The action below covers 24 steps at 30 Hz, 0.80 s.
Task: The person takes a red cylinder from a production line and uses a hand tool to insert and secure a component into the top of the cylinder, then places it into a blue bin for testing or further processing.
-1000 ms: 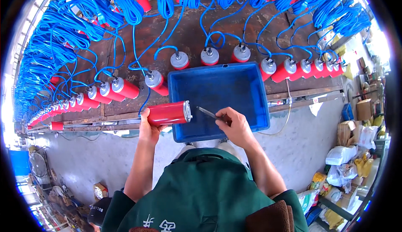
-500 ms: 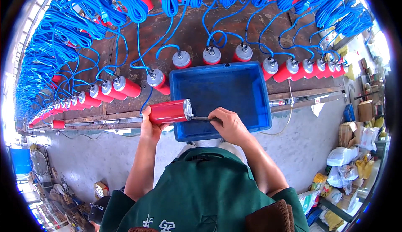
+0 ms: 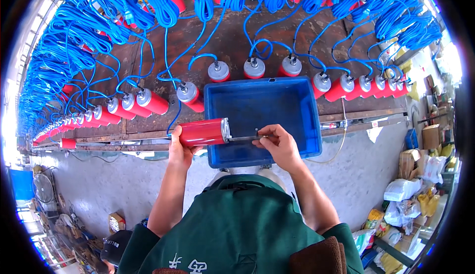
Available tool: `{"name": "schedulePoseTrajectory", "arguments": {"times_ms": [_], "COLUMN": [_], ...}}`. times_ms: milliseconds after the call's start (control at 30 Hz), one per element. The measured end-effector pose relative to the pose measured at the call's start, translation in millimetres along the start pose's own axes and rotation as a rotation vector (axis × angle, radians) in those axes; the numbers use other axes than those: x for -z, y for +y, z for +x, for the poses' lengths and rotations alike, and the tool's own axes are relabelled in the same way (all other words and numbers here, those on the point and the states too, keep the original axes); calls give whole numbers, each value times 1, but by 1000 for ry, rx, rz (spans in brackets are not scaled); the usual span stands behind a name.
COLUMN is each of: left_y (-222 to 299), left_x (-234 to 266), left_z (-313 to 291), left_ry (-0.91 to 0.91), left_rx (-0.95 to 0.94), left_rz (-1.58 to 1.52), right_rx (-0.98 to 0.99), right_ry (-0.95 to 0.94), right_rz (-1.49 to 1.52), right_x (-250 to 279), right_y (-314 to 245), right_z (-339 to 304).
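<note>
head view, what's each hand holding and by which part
Left hand: red can, by its left end. Right hand: thin tool, by the end away from the can.

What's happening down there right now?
A person's left grip holds a red cylinder sideways, its silver end over a blue tub. The right grip has a thin dark tool pointed at that end; whether it is engaged with anything is too small to tell. Beyond, more red cylinders line the bench, with coiled blue cables behind them.
</note>
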<state>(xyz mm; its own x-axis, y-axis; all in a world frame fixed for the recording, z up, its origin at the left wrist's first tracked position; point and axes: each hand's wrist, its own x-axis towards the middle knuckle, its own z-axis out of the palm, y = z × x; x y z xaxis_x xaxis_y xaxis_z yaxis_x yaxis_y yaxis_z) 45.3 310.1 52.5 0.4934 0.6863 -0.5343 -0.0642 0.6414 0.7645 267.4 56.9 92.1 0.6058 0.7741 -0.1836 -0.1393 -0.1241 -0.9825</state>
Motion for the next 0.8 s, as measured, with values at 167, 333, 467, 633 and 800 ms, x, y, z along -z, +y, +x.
{"name": "schedulePoseTrajectory", "arguments": {"times_ms": [167,333,467,633,800], "left_y": [1,1,4,5,3], "left_x": [2,0,-4,-5,-7], "left_z": [-2,-2,-4,-6,-6], "left_ry": [-5,1,24,3,31], "left_rx": [-15,-22,-21,-39,-53], "left_rz": [30,37,45,55,49], "right_rx": [-108,-107,-66,-1,-445], "right_ry": [102,148,108,60,-144], "right_rz": [-165,-299,-411,-317,-55], "right_x": [-2,-8,-4,-2,9], "right_y": [-3,4,11,9,8], "right_z": [0,4,8,6,9]}}
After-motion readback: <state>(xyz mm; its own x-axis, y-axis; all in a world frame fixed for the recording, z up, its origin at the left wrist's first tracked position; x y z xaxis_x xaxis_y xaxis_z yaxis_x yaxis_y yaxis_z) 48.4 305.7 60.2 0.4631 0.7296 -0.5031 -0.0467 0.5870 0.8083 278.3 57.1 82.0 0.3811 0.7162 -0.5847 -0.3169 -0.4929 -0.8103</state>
